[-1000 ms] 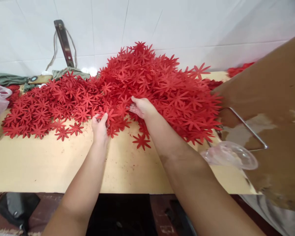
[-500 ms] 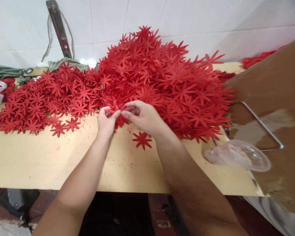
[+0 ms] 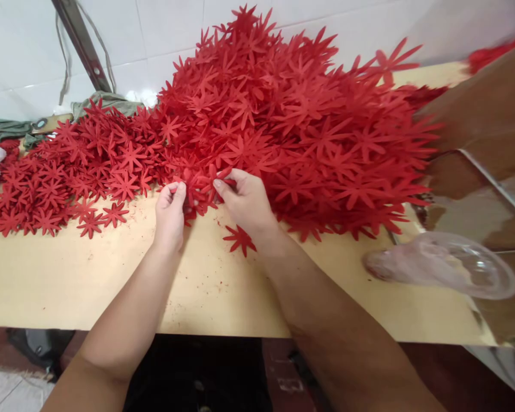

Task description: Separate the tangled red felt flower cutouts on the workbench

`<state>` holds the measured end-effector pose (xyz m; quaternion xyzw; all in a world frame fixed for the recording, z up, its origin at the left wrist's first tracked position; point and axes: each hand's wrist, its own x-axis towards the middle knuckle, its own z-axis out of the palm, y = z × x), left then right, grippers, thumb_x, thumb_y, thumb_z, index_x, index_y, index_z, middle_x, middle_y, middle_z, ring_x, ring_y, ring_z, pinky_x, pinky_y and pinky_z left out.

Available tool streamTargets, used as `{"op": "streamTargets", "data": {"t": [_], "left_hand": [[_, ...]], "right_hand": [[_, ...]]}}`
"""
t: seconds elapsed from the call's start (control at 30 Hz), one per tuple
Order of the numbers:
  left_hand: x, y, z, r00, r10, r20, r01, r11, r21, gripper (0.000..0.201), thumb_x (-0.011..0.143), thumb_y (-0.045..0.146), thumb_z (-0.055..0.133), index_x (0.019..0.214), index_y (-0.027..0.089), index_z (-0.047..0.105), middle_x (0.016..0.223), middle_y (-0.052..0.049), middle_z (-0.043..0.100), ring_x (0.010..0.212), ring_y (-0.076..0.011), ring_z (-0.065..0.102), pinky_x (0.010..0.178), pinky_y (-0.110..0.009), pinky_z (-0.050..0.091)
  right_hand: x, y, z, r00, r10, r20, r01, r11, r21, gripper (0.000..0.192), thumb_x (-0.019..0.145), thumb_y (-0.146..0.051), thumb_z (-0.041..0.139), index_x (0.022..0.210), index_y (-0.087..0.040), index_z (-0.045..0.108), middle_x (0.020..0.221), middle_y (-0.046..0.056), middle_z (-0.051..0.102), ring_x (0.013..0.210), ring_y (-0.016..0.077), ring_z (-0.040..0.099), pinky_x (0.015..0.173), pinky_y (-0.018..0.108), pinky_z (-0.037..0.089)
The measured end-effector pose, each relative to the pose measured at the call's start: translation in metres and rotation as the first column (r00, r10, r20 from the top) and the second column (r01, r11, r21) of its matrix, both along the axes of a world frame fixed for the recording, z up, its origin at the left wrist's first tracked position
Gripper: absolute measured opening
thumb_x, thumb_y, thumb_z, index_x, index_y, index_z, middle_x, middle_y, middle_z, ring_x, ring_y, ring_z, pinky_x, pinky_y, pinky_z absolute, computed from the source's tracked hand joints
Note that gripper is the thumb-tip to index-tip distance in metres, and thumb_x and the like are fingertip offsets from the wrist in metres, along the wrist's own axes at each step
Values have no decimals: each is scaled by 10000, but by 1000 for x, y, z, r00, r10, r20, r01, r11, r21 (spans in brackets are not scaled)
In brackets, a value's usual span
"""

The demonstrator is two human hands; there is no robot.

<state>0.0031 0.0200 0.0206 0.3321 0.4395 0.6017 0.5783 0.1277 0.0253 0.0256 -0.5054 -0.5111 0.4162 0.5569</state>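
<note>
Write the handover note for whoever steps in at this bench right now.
Left hand: pinching red flower cutouts at the near edge of the pile.
Right hand: pinching the same small bunch from the other side.
Big heap of cutouts sits at the back right of the table; a flatter spread lies to the left.
One loose cutout lies by the right wrist.
Done: bunch gripped. Left: nearly the whole heap.
</note>
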Motion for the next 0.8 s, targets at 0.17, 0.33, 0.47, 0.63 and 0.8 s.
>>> {"op": "streamTargets", "data": {"t": [0.17,0.33,0.47,0.63,0.8], "left_hand": [[-5,-2,4,999,-39,12,40,998,-49,143,706,197,659,748,187,522,576,55,603,477,-56,538,507,-179,428],[-2,-6,5,994,-107,-4,106,992,-69,212,647,136,622,836,204,554,629,55,617,510,-65,545,511,-192,425],[2,-7,7,989,-138,49,140,989,-45,407,576,94,626,959,224,573,726,51,618,616,-69,566,592,-199,443],[10,-16,9,966,-229,119,238,970,-60,455,580,237,768,972,213,539,869,24,641,718,-81,596,664,-222,465],[12,-15,3,995,-97,29,98,995,-17,427,574,226,790,902,177,522,761,28,658,622,-64,585,604,-206,457]], "right_hand": [[5,-6,10,998,12,67,-16,998,61,262,820,-230,585,590,-185,467,490,-48,436,468,59,366,471,228,296],[7,-7,9,997,-44,69,38,995,95,482,798,-541,575,528,-193,378,462,-60,317,459,49,265,455,238,248],[6,-4,2,999,-42,31,39,996,83,538,757,-634,560,527,-192,358,492,-55,305,490,54,279,471,236,275],[-6,-4,-9,997,41,-64,-32,991,132,405,744,-571,618,665,-194,494,583,-38,472,532,73,433,532,239,404],[-13,-9,-14,997,1,-79,12,987,161,283,800,-478,603,889,-216,547,764,0,617,693,121,586,689,289,514]]}}
